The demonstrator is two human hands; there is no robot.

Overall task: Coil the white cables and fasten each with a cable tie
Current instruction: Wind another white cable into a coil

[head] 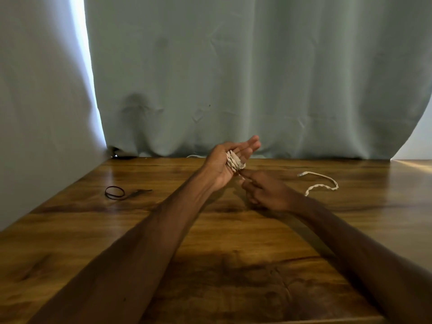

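My left hand [224, 163] is raised above the wooden table [210, 230], palm up and fingers stretched out, with several turns of a white twisted cable [235, 161] wound around the palm. Just below and to the right, my right hand [264, 190] pinches the cable where it leaves the coil. The loose tail of the cable [325, 183] lies curved on the table to the right of my right hand. A black cable tie [117, 192], looped at one end, rests on the table to the left.
A grey-green curtain [233, 78] hangs along the table's far edge, and a pale wall [35, 113] borders the left side. A bit of white cord [194, 156] shows at the curtain's foot.
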